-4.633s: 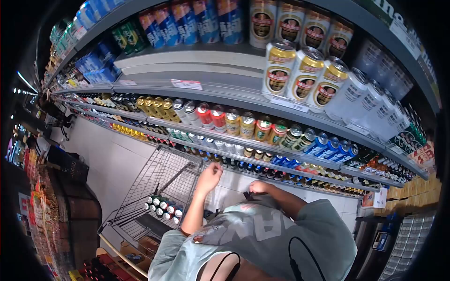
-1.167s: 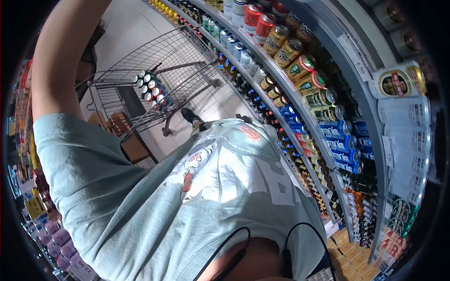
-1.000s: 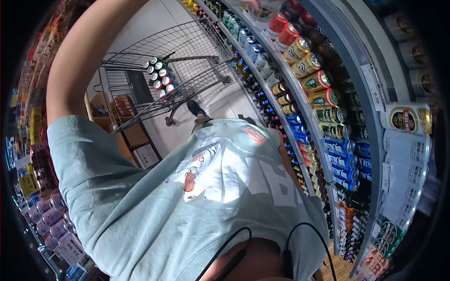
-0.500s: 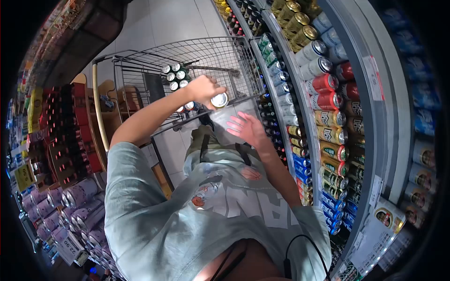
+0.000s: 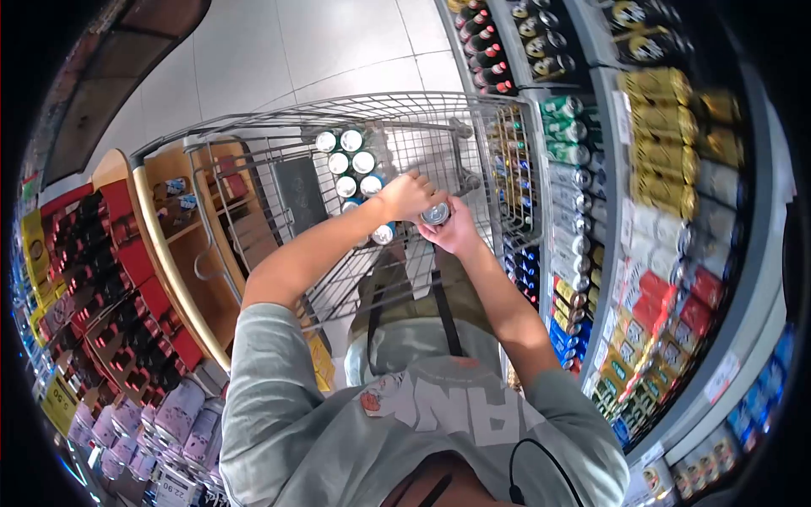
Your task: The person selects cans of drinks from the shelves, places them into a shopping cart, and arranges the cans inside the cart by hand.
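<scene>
Above a grey wire shopping cart [image 5: 422,106]: cylindrical metal can with a silver lid [image 5: 436,214], between two bare hands

Near the centre of the head view, lid turned toward the camera, body largely hidden by the hands. Seen at right, right hand [image 5: 456,226] with fingers wrapped about the can, cupping from the lower right. Seen at left, left hand [image 5: 409,198] with fingers bent inward at the can's upper left edge; impossible to tell whether grasping the can or merely resting against it.

Within the cart, left of the held can, a cluster of upright cans with pale silver tops [image 5: 351,165], partly covered by the left hand and wrist. Further left, a dark grey flat panel [image 5: 300,198], and beyond the basket, a curved pale yellow bar [image 5: 165,245] beside light-brown wooden shelving [image 5: 241,245].

Along the right, grey metal store shelves [image 5: 624,135] with horizontal-looking rows of gold cans [image 5: 663,127], red cans [image 5: 655,291] and green cans [image 5: 562,127]. At upper right, dark bottles with red caps [image 5: 486,55]. At lower left, lilac patterned cans [image 5: 182,414] behind a white price card marked 22.90 [image 5: 175,493]. At the bottom, pale grey-green T-shirt with white lettering [image 5: 397,439], above olive trousers [image 5: 405,317].
</scene>
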A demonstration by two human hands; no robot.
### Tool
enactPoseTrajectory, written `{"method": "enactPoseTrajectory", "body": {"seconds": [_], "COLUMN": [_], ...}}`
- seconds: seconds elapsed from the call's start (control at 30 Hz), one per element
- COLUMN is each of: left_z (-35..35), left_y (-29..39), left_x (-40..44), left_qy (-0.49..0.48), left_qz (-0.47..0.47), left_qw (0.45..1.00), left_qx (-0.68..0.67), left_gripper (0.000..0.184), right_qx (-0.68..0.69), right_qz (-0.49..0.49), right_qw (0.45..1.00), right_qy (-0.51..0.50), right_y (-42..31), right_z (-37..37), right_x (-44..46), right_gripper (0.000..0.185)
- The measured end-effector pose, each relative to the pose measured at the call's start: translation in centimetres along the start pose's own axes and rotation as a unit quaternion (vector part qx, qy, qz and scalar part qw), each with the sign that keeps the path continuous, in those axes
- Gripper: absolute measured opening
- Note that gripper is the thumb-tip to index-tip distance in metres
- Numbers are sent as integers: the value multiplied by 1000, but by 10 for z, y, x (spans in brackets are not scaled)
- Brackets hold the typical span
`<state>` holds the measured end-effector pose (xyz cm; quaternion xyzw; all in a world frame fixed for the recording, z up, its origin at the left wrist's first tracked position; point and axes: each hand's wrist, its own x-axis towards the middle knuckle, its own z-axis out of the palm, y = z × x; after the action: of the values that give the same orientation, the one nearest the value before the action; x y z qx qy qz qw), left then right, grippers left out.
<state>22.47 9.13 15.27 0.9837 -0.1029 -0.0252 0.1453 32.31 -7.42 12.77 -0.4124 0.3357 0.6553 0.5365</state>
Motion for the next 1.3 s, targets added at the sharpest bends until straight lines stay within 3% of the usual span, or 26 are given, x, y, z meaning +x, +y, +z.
{"method": "enactPoseTrajectory", "body": {"seconds": [0.07,0.13,0.2,0.37,0.5,0.67,0.77,0.87,1.03,1.1,1.3], "left_z": [29,47,62,86,102,122,127,135,141,142,141], "left_y": [-26,-51,-77,-125,-145,-150,-141,-141,-140,-139,-139], "left_x": [2,5,9,14,10,6,7,4,2,4,4], "left_qy": [65,67,99,69,90,59,77,132,131,136,99], "left_qz": [-74,-105,-130,-235,-282,-307,-318,-313,-294,-292,-301], "left_qw": [995,992,986,969,955,950,945,940,947,947,947], "left_qx": [15,7,14,-29,-8,-32,-28,-42,1,12,47], "left_gripper": [50,47,51,74,69,71,65,47,42,43,63], "right_qx": [-35,-81,-102,-167,-211,-274,-307,-293,-277,-254,-220], "right_qz": [6,-34,-6,-43,-60,-111,-88,-80,-100,-91,-69], "right_qw": [999,996,995,983,972,951,946,950,951,960,971], "right_qy": [-17,-12,-3,58,83,86,51,74,94,78,67], "right_y": [-18,-38,-55,-81,-88,-85,-92,-88,-83,-84,-85], "right_z": [22,31,39,64,86,82,61,73,76,74,76], "right_x": [21,55,96,160,189,211,226,215,215,214,216], "right_gripper": [38,40,42,35,39,42,44,51,50,41,45]}}
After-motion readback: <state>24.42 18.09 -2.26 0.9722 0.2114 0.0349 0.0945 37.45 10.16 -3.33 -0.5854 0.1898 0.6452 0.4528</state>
